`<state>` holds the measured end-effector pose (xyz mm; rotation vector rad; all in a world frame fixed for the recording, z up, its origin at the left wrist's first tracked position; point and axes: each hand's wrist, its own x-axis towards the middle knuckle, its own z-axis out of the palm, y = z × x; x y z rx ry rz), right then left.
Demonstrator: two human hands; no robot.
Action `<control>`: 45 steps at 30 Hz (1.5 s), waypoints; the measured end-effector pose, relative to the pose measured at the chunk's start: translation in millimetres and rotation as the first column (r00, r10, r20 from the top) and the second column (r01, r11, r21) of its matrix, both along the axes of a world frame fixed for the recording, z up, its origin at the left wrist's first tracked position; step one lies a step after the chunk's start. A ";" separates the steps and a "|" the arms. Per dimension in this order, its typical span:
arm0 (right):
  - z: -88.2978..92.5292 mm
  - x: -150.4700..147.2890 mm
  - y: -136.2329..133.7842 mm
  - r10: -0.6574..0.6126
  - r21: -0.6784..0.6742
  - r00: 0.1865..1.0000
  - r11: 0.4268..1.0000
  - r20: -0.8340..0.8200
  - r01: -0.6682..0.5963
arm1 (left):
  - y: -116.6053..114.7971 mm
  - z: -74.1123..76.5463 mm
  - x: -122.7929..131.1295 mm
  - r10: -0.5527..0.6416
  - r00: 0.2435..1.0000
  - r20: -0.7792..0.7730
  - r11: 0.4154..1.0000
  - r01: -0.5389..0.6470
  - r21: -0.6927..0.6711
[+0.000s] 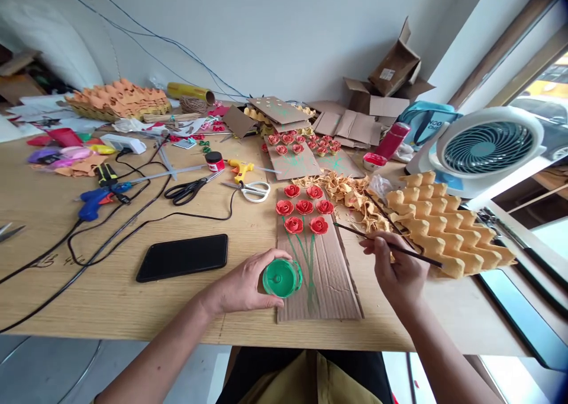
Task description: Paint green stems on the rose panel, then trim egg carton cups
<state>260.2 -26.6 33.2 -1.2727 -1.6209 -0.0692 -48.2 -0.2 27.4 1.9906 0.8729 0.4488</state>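
My left hand (246,285) is closed round a small open pot of green paint (281,277), held just above the lower left of a brown cardboard panel (331,271). Several red egg-carton roses (305,207) are stuck at the panel's top, with thin green stems painted below them. My right hand (397,268) pinches a thin dark paintbrush (385,244). Its tip points left toward the roses, just right of the panel.
A yellow egg tray (444,223) and cut carton scraps (350,194) lie to the right, by a white fan (488,146). A black phone (183,257), black scissors (189,190), white scissors (254,190), glue guns (95,202) and cables lie left. More rose panels (295,155) sit behind.
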 end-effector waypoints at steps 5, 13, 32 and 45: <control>-7.8 1.2 19.6 0.014 -0.078 1.000 0.997 -0.004 -0.014 | 1.1 -1.4 -1.0 0.002 1.000 -0.003 1.000 -0.002 -0.029; -18.7 0.9 34.9 0.033 -0.126 0.999 0.991 -0.020 -0.035 | 2.0 -5.1 -2.2 -0.001 1.000 -0.019 0.998 0.000 -0.056; -13.1 -2.1 -0.6 0.091 -0.165 0.995 0.983 0.049 -0.082 | 3.3 -2.5 -1.0 0.003 1.000 -0.021 1.000 -0.004 -0.012; 36.8 -29.4 -95.5 0.368 -0.312 0.925 0.894 0.097 -0.323 | 4.0 -2.0 0.7 -0.006 1.000 0.003 1.000 0.006 0.026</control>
